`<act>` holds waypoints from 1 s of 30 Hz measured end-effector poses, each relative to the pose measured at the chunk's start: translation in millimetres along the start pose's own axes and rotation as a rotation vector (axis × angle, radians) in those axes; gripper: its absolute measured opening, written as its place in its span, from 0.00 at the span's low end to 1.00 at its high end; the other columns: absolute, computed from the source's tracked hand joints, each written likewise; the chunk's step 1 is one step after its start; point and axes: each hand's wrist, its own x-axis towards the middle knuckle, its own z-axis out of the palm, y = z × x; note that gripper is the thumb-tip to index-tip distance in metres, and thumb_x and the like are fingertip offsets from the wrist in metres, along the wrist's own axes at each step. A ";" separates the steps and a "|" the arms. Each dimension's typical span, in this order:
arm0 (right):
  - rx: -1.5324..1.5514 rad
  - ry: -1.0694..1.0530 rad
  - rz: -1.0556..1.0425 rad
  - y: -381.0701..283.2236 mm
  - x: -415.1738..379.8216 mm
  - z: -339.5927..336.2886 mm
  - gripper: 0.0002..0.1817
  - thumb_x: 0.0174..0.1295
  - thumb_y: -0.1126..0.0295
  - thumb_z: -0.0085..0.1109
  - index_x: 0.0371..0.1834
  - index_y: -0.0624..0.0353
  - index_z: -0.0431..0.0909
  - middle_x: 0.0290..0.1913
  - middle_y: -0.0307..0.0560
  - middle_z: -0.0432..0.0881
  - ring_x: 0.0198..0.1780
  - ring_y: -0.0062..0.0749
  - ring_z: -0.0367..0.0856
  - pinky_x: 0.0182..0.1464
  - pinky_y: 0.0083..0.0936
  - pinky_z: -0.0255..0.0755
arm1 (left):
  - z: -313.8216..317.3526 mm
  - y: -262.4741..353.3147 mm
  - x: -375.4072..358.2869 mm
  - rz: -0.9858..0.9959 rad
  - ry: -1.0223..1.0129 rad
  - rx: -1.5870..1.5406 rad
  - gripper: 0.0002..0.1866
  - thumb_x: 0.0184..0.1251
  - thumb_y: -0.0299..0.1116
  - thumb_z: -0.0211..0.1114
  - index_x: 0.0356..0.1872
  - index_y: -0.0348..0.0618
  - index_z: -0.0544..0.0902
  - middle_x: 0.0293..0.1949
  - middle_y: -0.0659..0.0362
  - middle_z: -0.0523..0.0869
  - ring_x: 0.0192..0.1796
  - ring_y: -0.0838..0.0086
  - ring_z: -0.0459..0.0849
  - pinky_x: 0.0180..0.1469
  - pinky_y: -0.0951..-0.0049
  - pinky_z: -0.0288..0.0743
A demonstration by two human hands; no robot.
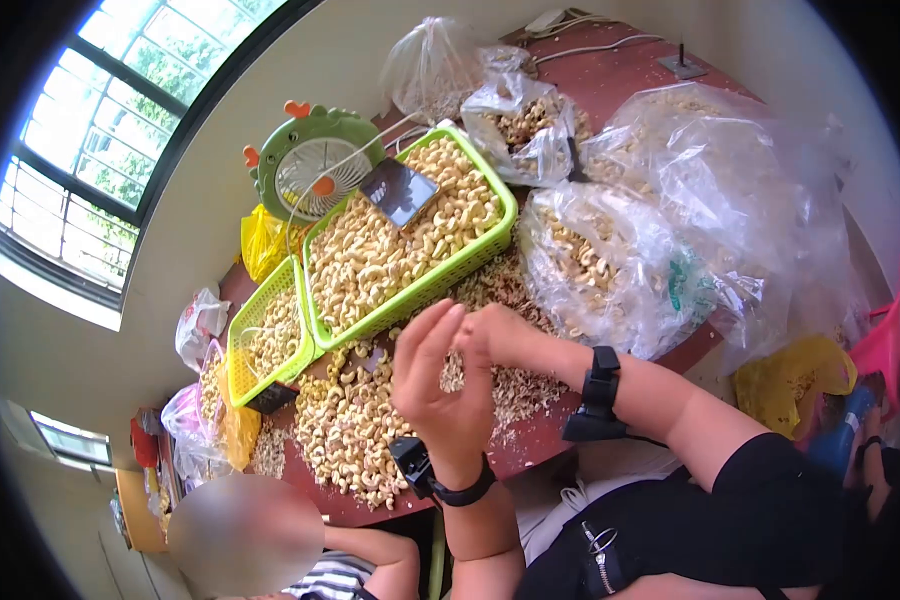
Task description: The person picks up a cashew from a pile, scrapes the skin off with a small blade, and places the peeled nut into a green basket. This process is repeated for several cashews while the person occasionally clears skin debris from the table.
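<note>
Above a dark red bench, a person's two bare hands are meeting at the fingertips, just over the near edge of a large basket as seen from the head camera. The left hand is rising with fingers partly curled, while the right hand is reaching across and bending its fingers almost closed against it; whether a nut is pinched between them cannot be told. Beside the left hand, a heap of cashews is lying loose on the bench, the curved nuts pointing every which way, their long axes sharing no direction, the heap itself stretching from the baskets toward the bench's near edge. The large green basket is holding more cashews, with a dark phone resting on top; a smaller basket adjoining it is also holding cashews. To the right, a clear plastic bag is containing pale nuts. The heaped cashews are looking creamy to yellowish, and brownish flakes are lying scattered nearby.
</note>
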 end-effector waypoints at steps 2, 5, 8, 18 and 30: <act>-0.022 -0.077 0.071 -11.9 -1.7 -8.6 0.23 0.55 0.50 0.45 0.18 0.58 0.75 0.20 0.52 0.76 0.25 0.46 0.76 0.31 0.37 0.68 | -28.3 -21.8 -7.8 -0.175 0.144 0.006 0.08 0.51 0.21 0.62 0.34 0.32 0.79 0.34 0.54 0.80 0.33 0.76 0.77 0.34 0.80 0.71; -0.007 -0.126 0.092 -15.1 -1.4 -10.1 0.23 0.55 0.49 0.45 0.18 0.59 0.75 0.19 0.52 0.76 0.24 0.45 0.76 0.30 0.37 0.68 | -79.3 -59.1 -36.6 -0.613 0.201 0.024 0.06 0.54 0.24 0.61 0.33 0.32 0.79 0.27 0.61 0.79 0.26 0.84 0.73 0.28 0.87 0.66; -0.008 -0.131 0.099 -14.9 -1.3 -6.9 0.23 0.55 0.49 0.46 0.18 0.59 0.75 0.19 0.52 0.76 0.24 0.44 0.75 0.30 0.37 0.68 | -93.9 -83.9 -62.5 -0.693 0.021 0.206 0.07 0.53 0.26 0.61 0.31 0.33 0.80 0.22 0.62 0.79 0.23 0.84 0.72 0.25 0.85 0.65; -0.003 -0.126 0.143 -13.7 0.0 -6.6 0.24 0.54 0.48 0.47 0.19 0.60 0.75 0.18 0.53 0.74 0.23 0.45 0.74 0.29 0.36 0.67 | -48.7 -111.9 -61.4 -0.624 -0.197 0.190 0.09 0.52 0.24 0.58 0.36 0.36 0.78 0.31 0.54 0.80 0.31 0.68 0.78 0.35 0.73 0.71; -0.010 -0.132 0.157 -16.6 0.0 -8.0 0.23 0.55 0.50 0.48 0.18 0.61 0.75 0.18 0.54 0.74 0.22 0.44 0.74 0.28 0.34 0.67 | -60.1 -102.2 -62.9 -0.859 0.153 -0.907 0.12 0.57 0.19 0.55 0.43 0.31 0.73 0.41 0.49 0.79 0.40 0.64 0.80 0.42 0.70 0.78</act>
